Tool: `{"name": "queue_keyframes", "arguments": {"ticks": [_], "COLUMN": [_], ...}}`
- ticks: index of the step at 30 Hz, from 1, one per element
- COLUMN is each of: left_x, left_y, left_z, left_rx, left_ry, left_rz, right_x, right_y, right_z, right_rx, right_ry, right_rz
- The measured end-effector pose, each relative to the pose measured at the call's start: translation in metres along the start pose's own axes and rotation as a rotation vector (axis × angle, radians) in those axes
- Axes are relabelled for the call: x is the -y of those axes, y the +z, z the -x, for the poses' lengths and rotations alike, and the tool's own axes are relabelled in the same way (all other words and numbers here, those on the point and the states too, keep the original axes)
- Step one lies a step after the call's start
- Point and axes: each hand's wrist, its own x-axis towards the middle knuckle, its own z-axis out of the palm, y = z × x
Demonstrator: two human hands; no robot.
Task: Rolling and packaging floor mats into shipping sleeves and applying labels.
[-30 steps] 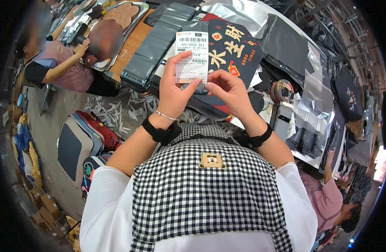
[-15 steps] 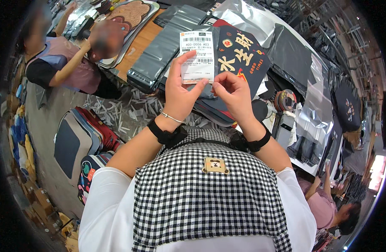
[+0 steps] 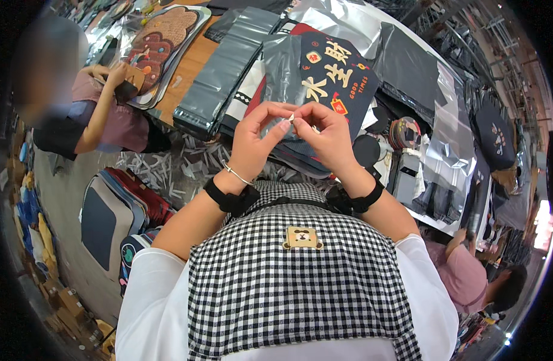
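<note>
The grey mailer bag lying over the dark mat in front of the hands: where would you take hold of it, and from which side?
Grip the grey mailer bag by its near edge, coming from the person's side. It lies flat and limp over the dark mat, so a thumb-and-finger pinch on that edge suits it. Both the left hand and the right hand are just above that edge, pinching a small white scrap.

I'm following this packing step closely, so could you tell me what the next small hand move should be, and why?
Probably peel the small white label open with the fingertips: both the left hand and the right hand pinch it between them, just above the grey bag it would likely go onto.
</note>
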Motion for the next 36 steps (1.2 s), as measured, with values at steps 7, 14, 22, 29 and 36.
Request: {"name": "queue_keyframes", "arguments": {"ticks": [7,14,22,29,36], "left_x": [0.008,0.036,0.099,0.094,0.202], "left_y": [0.017,0.009,-0.071,-0.043,0.041], "left_z": [0.000,-0.004,-0.022,-0.105,-0.044], "left_rx": [-0.041,-0.086,-0.357,-0.305,0.291], "left_ry": [-0.057,-0.287,-0.734,0.356,0.130], "left_rz": [0.091,0.204,0.484,-0.832,-1.271], "right_x": [-0.001,-0.014,-0.124,-0.164,-0.150], "right_y": [-0.004,-0.024,-0.195,-0.216,-0.184], "right_z": [0.002,0.005,0.133,0.276,0.306], "right_rx": [-0.009,0.097,0.419,0.304,-0.052], "right_ry": [-0.076,0.050,0.514,0.965,0.901], "right_rz": [0.089,0.332,1.003,1.220,0.943]}}
